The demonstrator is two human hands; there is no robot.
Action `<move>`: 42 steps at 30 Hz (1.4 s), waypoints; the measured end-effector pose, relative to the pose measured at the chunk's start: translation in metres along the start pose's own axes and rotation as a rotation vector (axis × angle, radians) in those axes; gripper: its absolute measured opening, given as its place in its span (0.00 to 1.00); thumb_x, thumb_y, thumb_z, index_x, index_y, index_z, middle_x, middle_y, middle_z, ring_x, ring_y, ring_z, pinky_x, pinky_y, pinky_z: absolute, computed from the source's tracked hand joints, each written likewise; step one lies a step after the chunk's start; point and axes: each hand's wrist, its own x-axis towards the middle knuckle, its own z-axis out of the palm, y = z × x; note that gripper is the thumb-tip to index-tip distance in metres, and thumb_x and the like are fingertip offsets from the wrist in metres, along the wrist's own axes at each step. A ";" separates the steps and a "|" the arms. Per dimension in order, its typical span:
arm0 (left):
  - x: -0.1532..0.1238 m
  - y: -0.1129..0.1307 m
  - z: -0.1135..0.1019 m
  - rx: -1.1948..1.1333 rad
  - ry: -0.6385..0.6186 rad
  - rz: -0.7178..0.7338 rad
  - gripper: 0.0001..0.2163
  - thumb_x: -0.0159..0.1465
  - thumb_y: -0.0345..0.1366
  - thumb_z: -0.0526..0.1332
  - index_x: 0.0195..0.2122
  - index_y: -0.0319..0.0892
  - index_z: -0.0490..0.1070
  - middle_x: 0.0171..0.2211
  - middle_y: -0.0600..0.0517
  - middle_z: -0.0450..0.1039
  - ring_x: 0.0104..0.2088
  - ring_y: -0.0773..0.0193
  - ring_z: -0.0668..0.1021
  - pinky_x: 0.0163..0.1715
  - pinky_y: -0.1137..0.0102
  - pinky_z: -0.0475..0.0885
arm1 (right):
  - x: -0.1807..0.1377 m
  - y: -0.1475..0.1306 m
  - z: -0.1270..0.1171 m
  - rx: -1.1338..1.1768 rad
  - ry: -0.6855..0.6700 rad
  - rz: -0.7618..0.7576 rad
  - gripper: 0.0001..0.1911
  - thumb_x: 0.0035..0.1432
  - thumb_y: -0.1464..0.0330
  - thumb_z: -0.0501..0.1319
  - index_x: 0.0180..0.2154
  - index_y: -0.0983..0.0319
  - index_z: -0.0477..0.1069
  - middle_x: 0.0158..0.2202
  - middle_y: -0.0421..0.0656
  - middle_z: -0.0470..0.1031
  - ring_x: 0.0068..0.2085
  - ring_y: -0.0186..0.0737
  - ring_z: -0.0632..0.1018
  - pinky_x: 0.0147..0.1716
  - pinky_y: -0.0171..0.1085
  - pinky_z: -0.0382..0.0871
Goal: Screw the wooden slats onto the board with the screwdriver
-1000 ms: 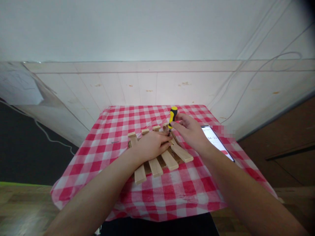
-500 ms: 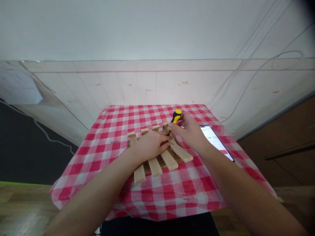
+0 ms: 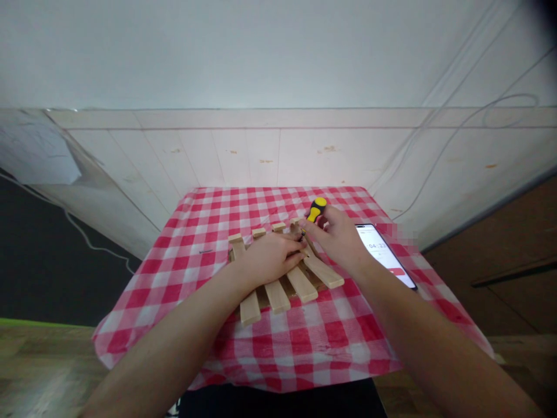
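A slatted piece of pale wood [image 3: 278, 297] lies on the table, its several slats fanned out toward me. My left hand [image 3: 272, 258] rests palm down across the slats, its fingers stretched out and a little apart, pressing on the wood. My right hand [image 3: 342, 235] is closed around the lower handle of a yellow and black screwdriver [image 3: 315, 212]. The screwdriver tilts, with its tip down at the rightmost slat, right by my left fingertips. Whatever sits under the tip is hidden by the fingers.
A phone [image 3: 383, 255] showing a timer lies right of my right hand. A small dark metal piece [image 3: 206, 251] lies left of the wood. The red and white checked tablecloth [image 3: 304, 360] covers the table, which stands against a wall [image 3: 243, 157]. Cables [image 3: 435, 168] hang at the right.
The whole view has shifted slightly, moving everything a little to the right. The screwdriver handle leans a bit further right; both hands stay at the slats. The phone's timer has advanced.
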 end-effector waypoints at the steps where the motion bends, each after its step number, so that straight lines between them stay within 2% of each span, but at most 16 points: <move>1: 0.000 0.000 0.000 -0.002 0.001 -0.002 0.11 0.69 0.36 0.55 0.44 0.41 0.76 0.44 0.48 0.78 0.43 0.59 0.80 0.44 0.65 0.73 | 0.000 -0.001 0.000 0.004 -0.024 0.008 0.16 0.57 0.53 0.60 0.33 0.60 0.71 0.27 0.41 0.73 0.28 0.39 0.72 0.27 0.40 0.62; 6: 0.000 0.000 0.000 -0.007 0.007 0.005 0.11 0.69 0.36 0.55 0.43 0.40 0.76 0.45 0.48 0.78 0.43 0.58 0.80 0.45 0.65 0.73 | 0.001 0.002 0.002 0.143 -0.059 0.097 0.18 0.60 0.52 0.56 0.36 0.60 0.74 0.34 0.45 0.77 0.38 0.45 0.76 0.36 0.43 0.66; 9: 0.000 0.001 0.000 -0.007 0.005 0.007 0.11 0.69 0.35 0.55 0.45 0.40 0.76 0.44 0.48 0.78 0.43 0.59 0.80 0.45 0.66 0.73 | 0.001 0.006 0.002 0.207 -0.056 0.104 0.16 0.61 0.55 0.55 0.40 0.59 0.73 0.39 0.45 0.77 0.44 0.47 0.76 0.42 0.45 0.67; 13: 0.001 0.000 0.001 0.001 0.009 0.008 0.11 0.69 0.35 0.55 0.46 0.41 0.76 0.46 0.48 0.78 0.44 0.59 0.79 0.45 0.66 0.73 | 0.003 0.006 0.001 0.157 -0.036 0.027 0.14 0.58 0.56 0.59 0.40 0.58 0.69 0.36 0.43 0.76 0.36 0.42 0.75 0.35 0.42 0.66; 15: 0.001 0.000 0.001 0.013 0.009 0.012 0.11 0.69 0.35 0.54 0.46 0.41 0.76 0.46 0.48 0.78 0.44 0.59 0.79 0.45 0.65 0.73 | 0.004 0.005 0.001 0.084 0.007 0.030 0.16 0.55 0.54 0.62 0.37 0.58 0.65 0.31 0.41 0.73 0.30 0.40 0.72 0.29 0.40 0.64; 18: 0.001 -0.001 0.002 0.021 -0.005 -0.002 0.11 0.69 0.35 0.55 0.44 0.40 0.76 0.45 0.48 0.78 0.43 0.59 0.79 0.45 0.65 0.73 | 0.005 0.004 0.003 0.012 0.068 0.061 0.17 0.52 0.53 0.63 0.33 0.57 0.63 0.27 0.39 0.69 0.27 0.39 0.70 0.26 0.40 0.61; 23: 0.001 -0.001 0.002 0.013 0.007 0.004 0.12 0.69 0.36 0.55 0.47 0.40 0.75 0.47 0.47 0.77 0.45 0.57 0.79 0.46 0.63 0.73 | 0.005 0.007 0.003 0.130 0.020 0.077 0.15 0.54 0.54 0.62 0.33 0.59 0.69 0.30 0.41 0.74 0.31 0.41 0.74 0.30 0.41 0.66; 28: 0.001 0.000 0.001 0.006 -0.001 -0.011 0.12 0.69 0.36 0.54 0.48 0.40 0.75 0.46 0.47 0.78 0.44 0.58 0.79 0.45 0.64 0.74 | 0.004 0.007 -0.005 0.086 -0.019 0.024 0.11 0.58 0.62 0.58 0.37 0.60 0.75 0.34 0.43 0.79 0.37 0.43 0.77 0.36 0.43 0.67; 30: 0.001 0.000 0.001 0.002 0.007 0.001 0.12 0.69 0.35 0.54 0.48 0.40 0.75 0.47 0.47 0.78 0.44 0.58 0.79 0.45 0.65 0.73 | 0.004 0.006 -0.007 0.068 -0.029 -0.002 0.11 0.59 0.64 0.56 0.38 0.60 0.75 0.34 0.43 0.79 0.36 0.42 0.77 0.35 0.41 0.67; 35: 0.001 0.000 0.000 0.003 0.011 0.018 0.12 0.69 0.35 0.54 0.44 0.40 0.76 0.43 0.48 0.78 0.41 0.60 0.79 0.43 0.66 0.73 | 0.005 0.005 -0.005 -0.063 -0.003 -0.006 0.16 0.55 0.53 0.62 0.32 0.60 0.69 0.27 0.41 0.73 0.27 0.39 0.71 0.26 0.39 0.61; 39: 0.001 0.000 0.000 -0.004 0.001 0.011 0.11 0.69 0.35 0.55 0.43 0.40 0.76 0.42 0.48 0.78 0.41 0.60 0.79 0.42 0.67 0.73 | 0.005 0.007 -0.001 -0.005 -0.007 0.024 0.18 0.54 0.51 0.63 0.32 0.59 0.67 0.27 0.40 0.72 0.28 0.39 0.71 0.27 0.40 0.62; 42: 0.002 0.001 0.000 -0.002 -0.005 -0.007 0.11 0.69 0.35 0.55 0.43 0.40 0.76 0.43 0.48 0.78 0.42 0.60 0.79 0.42 0.66 0.73 | 0.006 0.007 0.000 0.136 -0.038 0.030 0.16 0.57 0.52 0.60 0.36 0.59 0.69 0.31 0.42 0.74 0.32 0.40 0.74 0.31 0.40 0.65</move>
